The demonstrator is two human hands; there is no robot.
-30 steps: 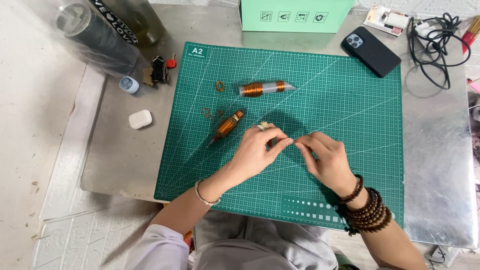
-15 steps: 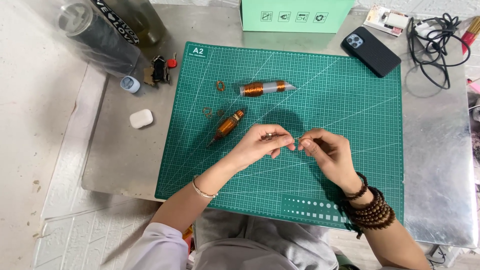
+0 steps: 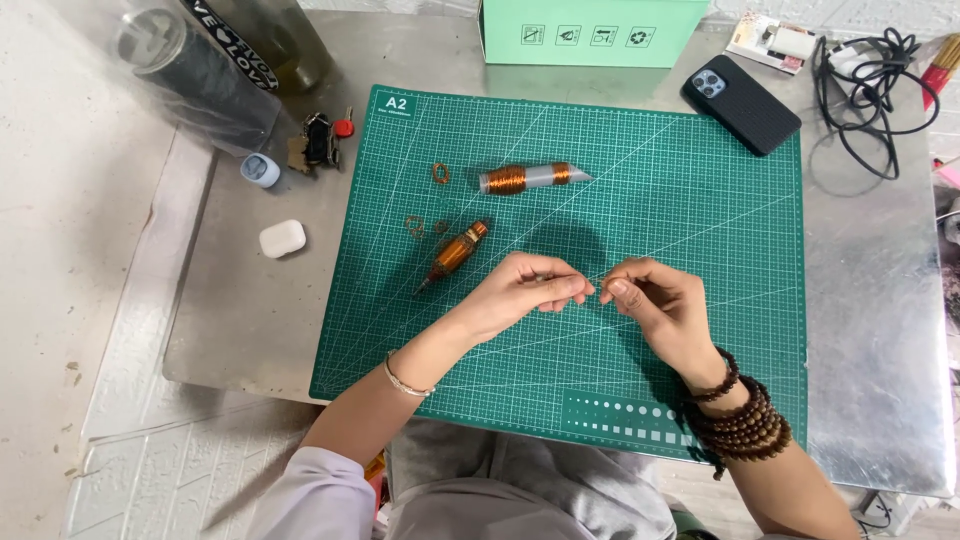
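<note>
**Fine wire pinched over the cutting mat**

I see the bench, then the green cutting mat. My left hand and right hand are pinched shut on something tiny between them, probably thin wire. I judge shaping is underway; steady fingertips matter.

Whatever the left hand and right hand pinch between their fingertips is too small to make out. Beyond the hands, the green box is cut off by the top edge, as is the dark bottle to the far left.
</note>
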